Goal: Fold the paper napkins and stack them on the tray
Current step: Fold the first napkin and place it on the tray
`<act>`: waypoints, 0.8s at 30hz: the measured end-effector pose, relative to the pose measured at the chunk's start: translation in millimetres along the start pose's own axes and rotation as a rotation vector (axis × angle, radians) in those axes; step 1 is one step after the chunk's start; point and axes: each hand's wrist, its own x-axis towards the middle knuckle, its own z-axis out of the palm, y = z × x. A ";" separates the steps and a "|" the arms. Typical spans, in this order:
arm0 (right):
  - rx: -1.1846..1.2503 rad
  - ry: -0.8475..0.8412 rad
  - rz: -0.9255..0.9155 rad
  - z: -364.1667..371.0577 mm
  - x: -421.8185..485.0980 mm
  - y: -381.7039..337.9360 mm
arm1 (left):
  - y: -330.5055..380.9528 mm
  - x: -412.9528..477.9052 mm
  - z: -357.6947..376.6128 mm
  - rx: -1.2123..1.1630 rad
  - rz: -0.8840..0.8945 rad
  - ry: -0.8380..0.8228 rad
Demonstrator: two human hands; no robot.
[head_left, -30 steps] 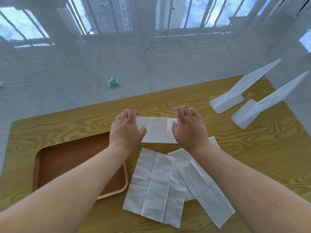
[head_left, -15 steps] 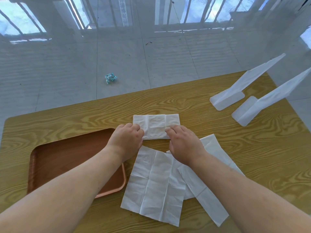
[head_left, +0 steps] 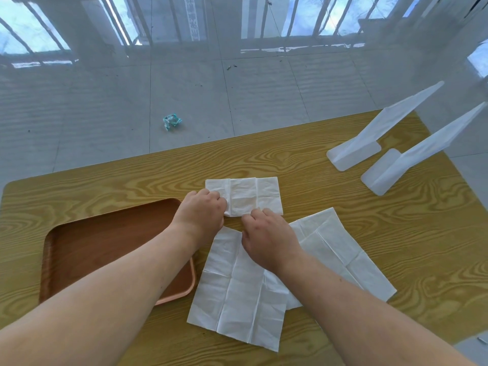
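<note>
Reaching forward past the tray (head_left: 105, 249) (left of the left wrist) and the flat napkins (head_left: 237, 294), left hand (head_left: 203, 211) and right hand (head_left: 266, 241) curl knuckles-up, pinching the folded napkin (head_left: 247, 195) by its near edge on the worktop (head_left: 396, 233).

White napkins (head_left: 244, 196), brown tray (head_left: 105, 241), yellow wood-grain table (head_left: 343, 207)

Folded napkin (head_left: 248, 194) lies flat mid-table (head_left: 396, 233). Left hand (head_left: 202, 211) grips its near-left corner with fingers curled, and right hand (head_left: 266, 239) pinches its near edge. Tray (head_left: 105, 239) sits toward the near-left corner. Two open napkins (head_left: 237, 299) overlap beside it, and two white plastic stands (head_left: 353, 151) are at the far-right corner.
</note>
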 end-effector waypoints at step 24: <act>0.983 0.101 0.442 -19.0 5.8 17.1 | -4.2 -8.4 -16.5 -1.537 -0.804 -0.432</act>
